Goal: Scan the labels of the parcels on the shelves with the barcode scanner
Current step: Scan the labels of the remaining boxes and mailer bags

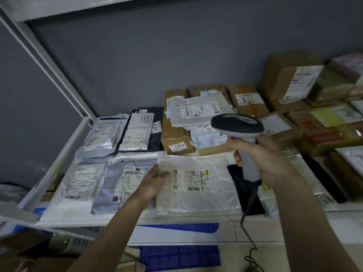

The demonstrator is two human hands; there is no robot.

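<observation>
A clear plastic mailer [198,185] lies flat at the shelf's front, its white label [191,180] facing up. My left hand [152,183] grips the mailer's left edge, thumb on top. My right hand [263,156] holds a grey barcode scanner [238,126] by its handle, above the mailer's right side. The scanner's dark head points left and away from me, and its cable [249,209] hangs down past the shelf edge.
Flat mailers [106,134] cover the white shelf [64,154] to the left. A brown box marked 1834 [176,140] and more cardboard boxes [290,81] stand behind and to the right. A white upright [49,69] slants at the left. Blue mats [178,256] lie below.
</observation>
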